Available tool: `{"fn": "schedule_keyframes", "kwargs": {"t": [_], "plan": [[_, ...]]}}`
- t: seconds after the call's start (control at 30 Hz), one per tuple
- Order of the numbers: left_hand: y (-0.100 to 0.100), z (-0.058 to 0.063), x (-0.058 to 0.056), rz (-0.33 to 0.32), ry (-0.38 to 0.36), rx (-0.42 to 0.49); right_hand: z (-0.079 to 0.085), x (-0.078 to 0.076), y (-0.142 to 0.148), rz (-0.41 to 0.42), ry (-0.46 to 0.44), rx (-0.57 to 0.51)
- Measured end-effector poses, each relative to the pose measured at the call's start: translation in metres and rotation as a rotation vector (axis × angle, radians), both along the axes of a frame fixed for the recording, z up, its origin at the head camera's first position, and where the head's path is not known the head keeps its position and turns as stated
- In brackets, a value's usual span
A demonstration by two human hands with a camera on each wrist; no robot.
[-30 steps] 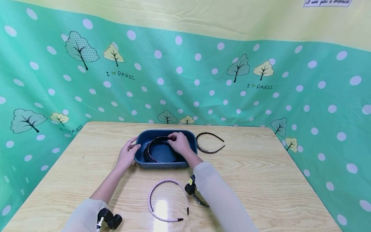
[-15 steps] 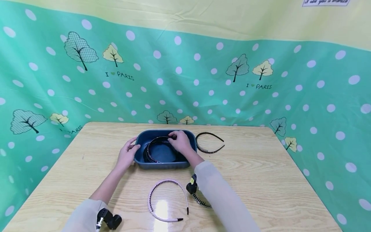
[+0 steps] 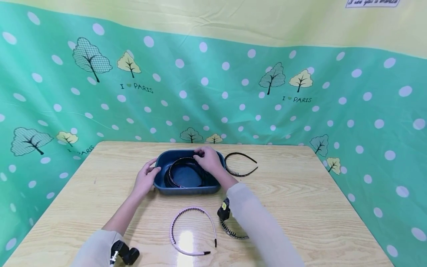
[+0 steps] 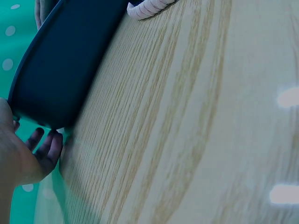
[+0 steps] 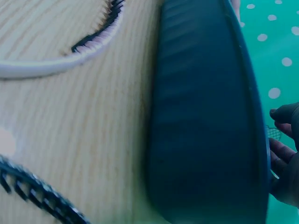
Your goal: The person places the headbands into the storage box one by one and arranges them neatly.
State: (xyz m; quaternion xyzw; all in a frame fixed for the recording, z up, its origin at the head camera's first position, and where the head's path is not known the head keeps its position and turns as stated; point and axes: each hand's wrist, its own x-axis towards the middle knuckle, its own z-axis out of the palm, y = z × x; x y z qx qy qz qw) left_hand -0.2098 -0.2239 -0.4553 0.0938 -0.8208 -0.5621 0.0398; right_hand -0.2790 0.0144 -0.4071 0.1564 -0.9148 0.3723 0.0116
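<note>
A dark blue plastic basin (image 3: 188, 191) stands at the back of the table. Several dark headbands (image 3: 170, 173) lie inside it, overlapping toward its left. My left hand (image 3: 145, 178) grips the basin's left end; in the left wrist view its thumb is at the rim and its fingers are outside the wall. Over the basin's back right part is my right hand (image 3: 210, 160), fingers loosely bent. In the right wrist view, nothing shows between the right hand's fingers (image 5: 281, 151) and thumb, though the basin wall hides part of them.
A black toothed headband (image 3: 233, 172) lies just right of the basin. Nearer the front are a pale pink headband (image 3: 172, 231) and a dark toothed headband (image 3: 230, 233), partly under the right forearm. A green dotted cloth (image 3: 227, 92) hangs behind the table.
My right hand has risen slightly and shifted a little back, away from the headbands in the basin. My left hand keeps its hold on the basin's end.
</note>
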Motion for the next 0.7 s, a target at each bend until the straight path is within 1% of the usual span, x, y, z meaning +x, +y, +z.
{"fn": "schedule_keyframes", "kwargs": {"t": [0.13, 0.4, 0.53, 0.7], "plan": [[0.0, 0.001, 0.001, -0.002, -0.002, -0.001, 0.005, -0.004, 0.004, 0.0, 0.018, -0.007], [0.001, 0.002, 0.002, 0.006, -0.004, -0.002, 0.014, -0.012, 0.017, -0.015, 0.006, -0.044], [0.001, 0.003, 0.002, 0.003, -0.011, 0.001, 0.019, -0.018, 0.029, -0.031, 0.022, -0.044], [0.001, 0.004, 0.002, -0.003, -0.011, 0.007, 0.021, -0.027, 0.049, -0.073, 0.031, -0.039]]}}
